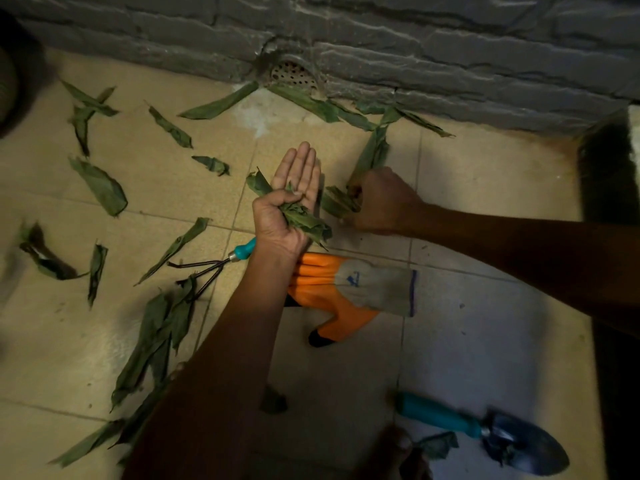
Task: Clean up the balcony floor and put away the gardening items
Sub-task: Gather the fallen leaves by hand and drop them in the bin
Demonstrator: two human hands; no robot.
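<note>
Leaves are the whole story here, and the orange glove [332,292] in the middle of the floor [467,341] is the handy landmark. Just above the glove, the left hand [289,206] lies palm up with its fingers straight, thumb pressing a wad of leaves [301,216] into the palm. So that grip is only half a grip, more a tray than a fist. Up and to the right of the glove, the right hand [381,202] is fisted tight around a long leaf [372,154] that runs up toward the wall drain [292,75].

Where it could go sideways, I reckon: that thumb-only hold on the wad looks flimsy, so stuffing the long leaf in on top might push bits off the open palm and back onto the floor. Yanking the long one could also tear it, since these leaves look limp and ragged.

Plenty left, too. Scattered leaves [100,188] lie well left of the glove and along the wall above it. The hand rake [211,268] sits just left of the glove, its handle partly hidden under the left wrist, so a dropped elbow might knock it. The trowel [491,433] is below right of the glove with leaf scraps on its blade, easy to forget.
</note>
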